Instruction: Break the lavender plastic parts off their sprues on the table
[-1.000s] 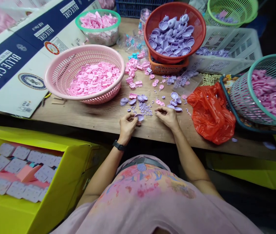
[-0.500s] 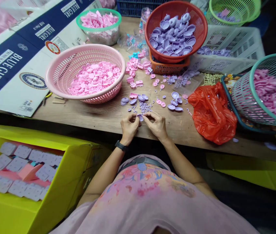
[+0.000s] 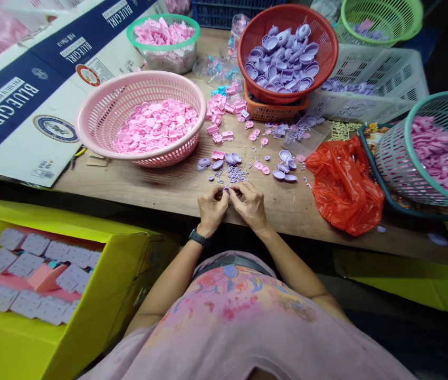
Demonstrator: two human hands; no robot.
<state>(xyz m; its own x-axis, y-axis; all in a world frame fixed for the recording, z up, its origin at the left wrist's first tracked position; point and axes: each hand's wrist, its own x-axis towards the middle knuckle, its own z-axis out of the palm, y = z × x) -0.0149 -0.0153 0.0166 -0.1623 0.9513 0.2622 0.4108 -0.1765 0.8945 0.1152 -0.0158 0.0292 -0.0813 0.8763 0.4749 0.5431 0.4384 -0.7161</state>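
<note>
Between my fingertips is a small purple plastic piece (image 3: 227, 188), mostly hidden by the fingers. My left hand (image 3: 211, 207), with a dark watch on the wrist, pinches it from the left. From the other side, my right hand (image 3: 250, 205) closes on it with thumb and fingers. Just beyond the hands lies a pile of tiny purple parts (image 3: 236, 174). Purple oval shells (image 3: 218, 164) and a pink rectangular part (image 3: 218, 154) sit left of that pile, and more purple shells (image 3: 285, 166) rest to its right.
A pink basket (image 3: 140, 79) of pink parts stands at left, a red basket (image 3: 332, 53) of purple shells behind. An orange-red plastic bag (image 3: 344, 184) and a teal basket (image 3: 409, 137) are at right. A yellow box (image 3: 129, 237) holds white cards below left.
My hands have drawn closer together, and the right hand has shifted slightly left. Less of the purple piece shows between the fingers now. The view has tilted slightly.
</note>
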